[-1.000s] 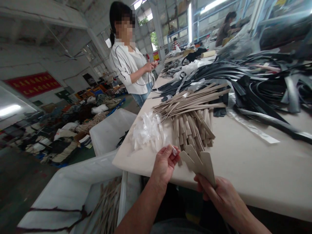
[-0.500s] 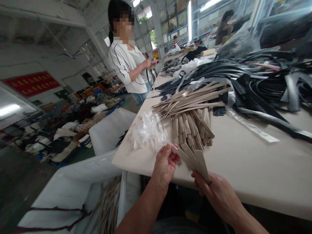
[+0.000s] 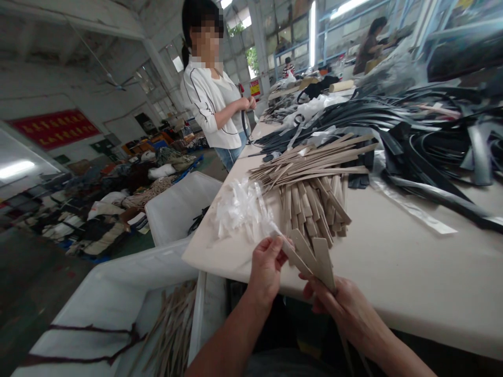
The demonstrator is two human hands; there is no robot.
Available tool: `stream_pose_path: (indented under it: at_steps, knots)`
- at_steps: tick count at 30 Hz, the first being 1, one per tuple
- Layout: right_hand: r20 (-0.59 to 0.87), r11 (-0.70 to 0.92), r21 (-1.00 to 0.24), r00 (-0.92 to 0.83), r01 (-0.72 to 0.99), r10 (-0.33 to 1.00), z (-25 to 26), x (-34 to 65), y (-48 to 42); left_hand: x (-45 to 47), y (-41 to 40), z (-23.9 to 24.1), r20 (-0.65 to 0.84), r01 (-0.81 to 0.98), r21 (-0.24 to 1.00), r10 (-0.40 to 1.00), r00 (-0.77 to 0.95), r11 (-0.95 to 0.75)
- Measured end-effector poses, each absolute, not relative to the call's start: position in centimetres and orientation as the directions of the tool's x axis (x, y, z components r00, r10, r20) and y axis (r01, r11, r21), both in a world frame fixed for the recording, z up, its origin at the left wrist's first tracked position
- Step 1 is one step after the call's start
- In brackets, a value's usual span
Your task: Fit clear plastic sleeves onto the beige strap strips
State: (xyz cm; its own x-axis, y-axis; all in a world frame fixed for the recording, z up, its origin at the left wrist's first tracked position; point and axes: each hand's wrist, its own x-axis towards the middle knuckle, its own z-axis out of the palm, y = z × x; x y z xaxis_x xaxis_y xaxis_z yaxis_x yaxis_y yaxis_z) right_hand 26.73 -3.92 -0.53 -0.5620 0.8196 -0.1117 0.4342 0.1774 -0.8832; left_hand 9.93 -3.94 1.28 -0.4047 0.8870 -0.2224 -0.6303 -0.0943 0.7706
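My right hand grips a small bundle of beige straps by their lower part, their pointed ends fanned upward over the table's near edge. My left hand pinches the tip of the leftmost strap, where a bit of clear film sits between thumb and fingers. Just beyond lie a heap of clear film strips and a large pile of the same beige straps on the cream table.
Black straps are heaped across the far right of the table. White bins stand left of the table, the nearer one holding beige straps. A person in a white top stands at the table's far end; another person works behind.
Both hands have drawn a little closer together and lower. The left fingers now close on the strap's tip instead of holding just beside it.
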Motion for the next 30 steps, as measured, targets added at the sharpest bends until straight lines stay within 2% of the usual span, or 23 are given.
stream_pose_path:
  at_steps: [3, 5, 9, 11, 14, 16, 21, 23, 26, 28, 30]
  knots:
    - [-0.174, 0.073, -0.924, -0.582, 0.375, 0.794, -1.3, 27.6, -4.2, 8.3, -3.5, 1.9, -0.199, -0.616, 0.768, 0.848, -0.492, -0.177]
    - [-0.18, 0.059, -0.924, -0.564, 0.378, 0.806, -1.4, 27.9, -4.1, 8.8, -3.9, 1.7, -0.195, -0.608, 0.777, 0.858, -0.475, -0.16]
    - [-0.048, 0.185, -0.902, -0.517, 0.389, 0.855, -0.7, 27.3, -3.4, 12.1, -5.2, 0.4, -0.195, -0.558, 0.829, 0.958, -0.209, 0.047]
    - [-0.006, 0.226, -0.895, -0.517, 0.385, 0.856, -0.8, 27.0, -3.1, 12.7, -5.2, 0.1, -0.167, -0.564, 0.825, 0.972, -0.163, 0.047]
    - [-0.021, 0.223, -0.895, -0.536, 0.386, 0.844, -1.4, 26.6, -2.9, 11.7, -4.5, 0.4, -0.092, -0.594, 0.794, 0.94, -0.329, -0.131]
    - [-0.011, 0.243, -0.884, -0.538, 0.399, 0.843, -1.8, 26.4, -2.9, 11.3, -4.3, 0.4, -0.086, -0.574, 0.799, 0.91, -0.406, -0.181]
    - [0.059, 0.31, -0.852, -0.511, 0.422, 0.858, -1.8, 26.1, -2.8, 12.3, -4.8, -0.3, -0.147, -0.569, 0.822, 0.96, -0.237, -0.014]
    - [0.053, 0.313, -0.844, -0.513, 0.436, 0.857, -1.9, 26.1, -2.8, 11.8, -4.6, 0.1, -0.115, -0.579, 0.812, 0.952, -0.283, -0.074]
    - [0.035, 0.315, -0.838, -0.532, 0.446, 0.846, -2.2, 26.0, -3.0, 10.6, -4.1, 1.0, -0.059, -0.561, 0.794, 0.889, -0.454, -0.234]
    - [0.037, 0.309, -0.841, -0.523, 0.444, 0.851, -2.3, 25.8, -3.1, 10.7, -4.2, 0.6, -0.085, -0.559, 0.801, 0.883, -0.462, -0.215]
    - [0.052, 0.32, -0.836, -0.516, 0.446, 0.855, -2.5, 25.7, -3.1, 11.4, -4.7, -0.2, -0.127, -0.581, 0.803, 0.914, -0.386, -0.134]
